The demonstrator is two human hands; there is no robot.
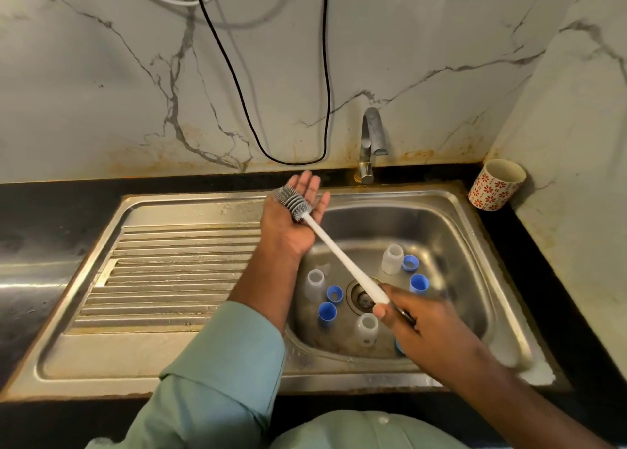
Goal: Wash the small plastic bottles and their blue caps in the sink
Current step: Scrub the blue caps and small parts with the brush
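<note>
Three small clear plastic bottles lie in the steel sink basin (451, 231): one at the back right (392, 258), one at the left (315, 284), one at the front (366, 329). Several blue caps lie among them, such as one at the left front (327, 313) and one by the drain's right (419, 283). My right hand (420, 330) grips the white handle of a bottle brush (342, 257). Its grey bristle head rests on the palm of my left hand (293, 218), held flat and palm up over the basin's back left edge.
A steel tap (371, 143) stands behind the basin, with no water running. A ribbed draining board (169, 272) lies to the left. A red-flowered cup (497, 184) sits on the black counter at the back right corner. A black cable (291, 158) hangs on the marble wall.
</note>
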